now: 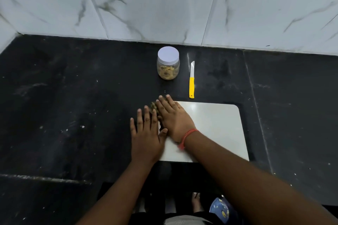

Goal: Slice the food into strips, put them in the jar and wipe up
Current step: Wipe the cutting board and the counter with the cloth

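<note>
A clear jar (pixel 168 67) with a white lid stands upright on the black counter, with yellowish food strips inside. A yellow-handled knife (pixel 191 82) lies to its right, blade pointing away. In front lies a white cutting board (pixel 215 129). My right hand (pixel 173 120) lies flat with straight fingers on the board's far left corner, pressing a dark greenish scrub pad (pixel 153 106) that shows only at its fingertips. My left hand (pixel 146 137) rests flat on the counter at the board's left edge, thumb touching the board.
The black stone counter (pixel 73 106) carries pale specks and smears. A white marbled tile wall (pixel 164 5) runs along the back. The counter's front edge is near my body, with bare feet and a blue object (pixel 222 210) on the floor below.
</note>
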The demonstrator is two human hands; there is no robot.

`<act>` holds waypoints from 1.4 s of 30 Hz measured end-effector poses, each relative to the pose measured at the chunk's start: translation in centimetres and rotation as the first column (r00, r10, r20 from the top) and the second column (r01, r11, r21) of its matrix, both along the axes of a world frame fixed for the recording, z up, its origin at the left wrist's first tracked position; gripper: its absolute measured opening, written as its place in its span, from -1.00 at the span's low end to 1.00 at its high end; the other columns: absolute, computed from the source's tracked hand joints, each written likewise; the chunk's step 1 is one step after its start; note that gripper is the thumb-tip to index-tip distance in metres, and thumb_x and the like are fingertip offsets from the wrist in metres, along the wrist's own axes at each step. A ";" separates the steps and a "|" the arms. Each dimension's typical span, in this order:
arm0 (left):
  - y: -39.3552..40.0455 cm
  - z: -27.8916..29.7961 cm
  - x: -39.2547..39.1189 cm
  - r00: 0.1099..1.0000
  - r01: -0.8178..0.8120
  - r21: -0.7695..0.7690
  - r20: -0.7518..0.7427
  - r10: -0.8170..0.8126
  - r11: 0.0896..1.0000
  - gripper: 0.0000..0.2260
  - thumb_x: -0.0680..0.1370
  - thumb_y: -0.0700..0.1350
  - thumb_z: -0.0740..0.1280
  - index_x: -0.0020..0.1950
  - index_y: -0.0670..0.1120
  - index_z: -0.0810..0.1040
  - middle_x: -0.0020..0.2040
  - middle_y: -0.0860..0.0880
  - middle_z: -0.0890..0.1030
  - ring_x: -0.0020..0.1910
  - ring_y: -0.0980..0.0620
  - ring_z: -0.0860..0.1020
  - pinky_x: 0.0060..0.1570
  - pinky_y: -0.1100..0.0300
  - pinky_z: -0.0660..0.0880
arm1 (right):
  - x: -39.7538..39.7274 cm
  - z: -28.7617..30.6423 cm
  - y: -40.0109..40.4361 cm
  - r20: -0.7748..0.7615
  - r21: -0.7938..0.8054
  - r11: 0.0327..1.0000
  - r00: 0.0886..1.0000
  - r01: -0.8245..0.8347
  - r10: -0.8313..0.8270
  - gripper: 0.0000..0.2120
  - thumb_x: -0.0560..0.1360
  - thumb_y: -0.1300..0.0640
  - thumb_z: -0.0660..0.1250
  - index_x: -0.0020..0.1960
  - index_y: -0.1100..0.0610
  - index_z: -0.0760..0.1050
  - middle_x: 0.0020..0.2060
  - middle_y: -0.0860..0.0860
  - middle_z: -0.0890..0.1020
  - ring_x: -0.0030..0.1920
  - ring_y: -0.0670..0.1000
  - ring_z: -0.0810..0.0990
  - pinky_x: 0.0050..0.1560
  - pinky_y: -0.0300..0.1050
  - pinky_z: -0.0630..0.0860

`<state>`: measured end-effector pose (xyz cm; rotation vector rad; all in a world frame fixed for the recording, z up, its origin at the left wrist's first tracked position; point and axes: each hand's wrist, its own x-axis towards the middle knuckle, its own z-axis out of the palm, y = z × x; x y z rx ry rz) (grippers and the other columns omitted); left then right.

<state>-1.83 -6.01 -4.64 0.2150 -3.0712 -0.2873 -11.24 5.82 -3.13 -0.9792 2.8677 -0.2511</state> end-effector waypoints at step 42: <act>0.5 0.1 0.0 1.000 -0.020 -0.010 0.013 0.020 1.000 -0.39 0.65 0.19 -0.17 0.64 -0.07 0.12 0.64 -0.16 0.04 0.63 -0.16 -0.05 0.56 -0.22 -0.05 | 5.6 -0.3 17.9 -0.050 -0.041 0.890 0.889 0.454 -0.456 -0.45 0.62 0.00 0.04 0.57 0.13 0.11 0.56 0.07 0.14 0.57 0.10 0.03 0.51 0.11 0.17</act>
